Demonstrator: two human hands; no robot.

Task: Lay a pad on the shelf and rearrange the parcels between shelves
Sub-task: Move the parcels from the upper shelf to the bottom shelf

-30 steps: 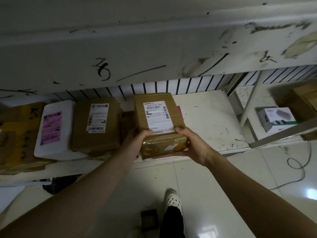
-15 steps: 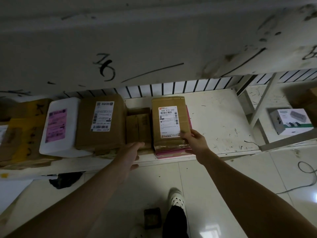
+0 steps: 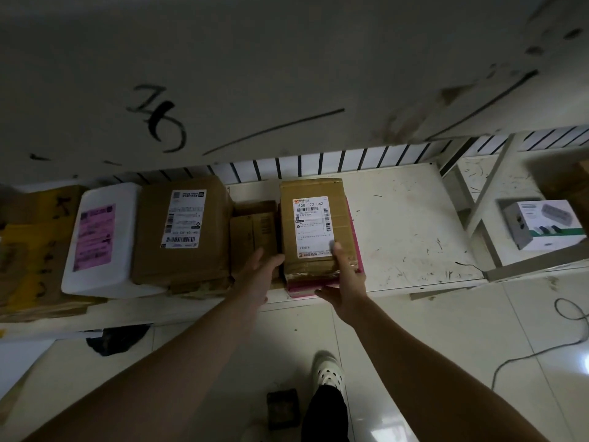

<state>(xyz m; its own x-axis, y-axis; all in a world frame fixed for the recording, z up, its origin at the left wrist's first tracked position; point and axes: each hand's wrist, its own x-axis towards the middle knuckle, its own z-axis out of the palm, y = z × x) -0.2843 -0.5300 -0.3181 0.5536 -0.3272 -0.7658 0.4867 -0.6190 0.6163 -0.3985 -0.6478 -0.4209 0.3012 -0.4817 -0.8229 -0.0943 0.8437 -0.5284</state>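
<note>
brown parcel (image 3: 314, 231), carried a second ago, now sits on the pink parcel (image 3: 299, 288) on the shelf (image 3: 408, 224), seemingly placed. right hand (image 3: 347, 282) pinches its front; left hand (image 3: 259, 272) presses flat against its side.

place: parcel depot | evidence: labelled parcels (image 3: 181, 231), hand-numbered shelves (image 3: 255, 59)
</note>
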